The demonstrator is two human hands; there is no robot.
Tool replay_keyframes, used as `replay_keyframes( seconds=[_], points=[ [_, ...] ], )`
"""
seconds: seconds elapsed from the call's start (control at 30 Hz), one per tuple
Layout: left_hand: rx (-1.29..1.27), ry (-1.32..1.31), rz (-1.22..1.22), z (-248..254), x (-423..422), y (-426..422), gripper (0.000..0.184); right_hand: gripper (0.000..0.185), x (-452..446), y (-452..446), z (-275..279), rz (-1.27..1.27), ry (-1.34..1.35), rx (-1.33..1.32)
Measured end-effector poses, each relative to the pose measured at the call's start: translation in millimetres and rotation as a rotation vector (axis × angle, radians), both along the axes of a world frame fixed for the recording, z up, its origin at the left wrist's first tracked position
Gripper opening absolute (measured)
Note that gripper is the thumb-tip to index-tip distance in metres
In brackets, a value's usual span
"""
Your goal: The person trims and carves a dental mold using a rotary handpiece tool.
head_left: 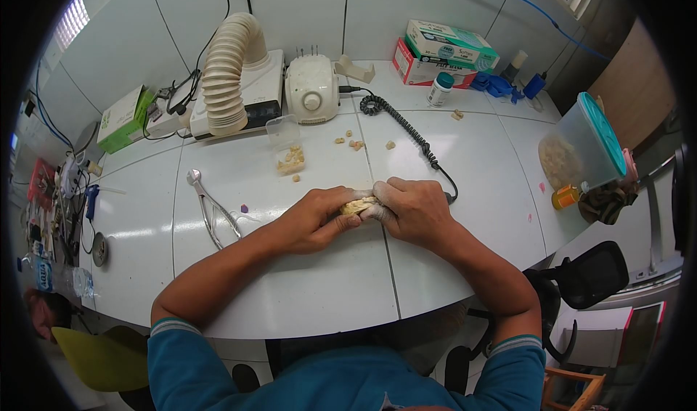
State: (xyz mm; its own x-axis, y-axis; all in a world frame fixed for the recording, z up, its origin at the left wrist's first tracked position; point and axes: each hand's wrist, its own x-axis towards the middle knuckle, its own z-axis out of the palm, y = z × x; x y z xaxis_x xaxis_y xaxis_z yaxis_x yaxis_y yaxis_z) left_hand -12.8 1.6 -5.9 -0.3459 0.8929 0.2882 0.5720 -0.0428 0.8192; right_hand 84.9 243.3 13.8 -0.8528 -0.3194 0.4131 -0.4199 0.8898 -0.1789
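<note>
Both hands meet over the white table (305, 287), fingers closed around a small, rough, pale yellow plaster piece (357, 206). My left hand (324, 218) grips its left side, and my right hand (414, 209) pinches it from the right. White dust coats some of my fingertips. Most of the piece is hidden by the fingers, so its full shape is unclear. Left of my left hand lie metal plaster nippers (210, 206). Beyond the hands stands a clear plastic box (284, 129) with yellowish bits in it, and several similar bits (356, 144) lie loose nearby.
At the back are a white control unit (312, 91) with a coiled black cord (406, 124), a ribbed suction hose (223, 84), glove boxes (446, 48) and a white bottle (440, 90). A teal-lidded container (581, 146) stands right; tools clutter the far left, near another person's head (45, 313).
</note>
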Motion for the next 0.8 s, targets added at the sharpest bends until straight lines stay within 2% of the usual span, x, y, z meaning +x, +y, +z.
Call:
replay_keyframes(
  seconds=[0.4,0.8],
  points=[
    [-0.026,-0.054,0.015,4,1,0,0.026,0.044,-3,-1,-4,-0.02,0.045,0.001],
    [-0.037,-0.062,0.02,7,2,-1,0.027,0.043,-2,-1,-2,-0.028,0.016,0.018]
  ],
)
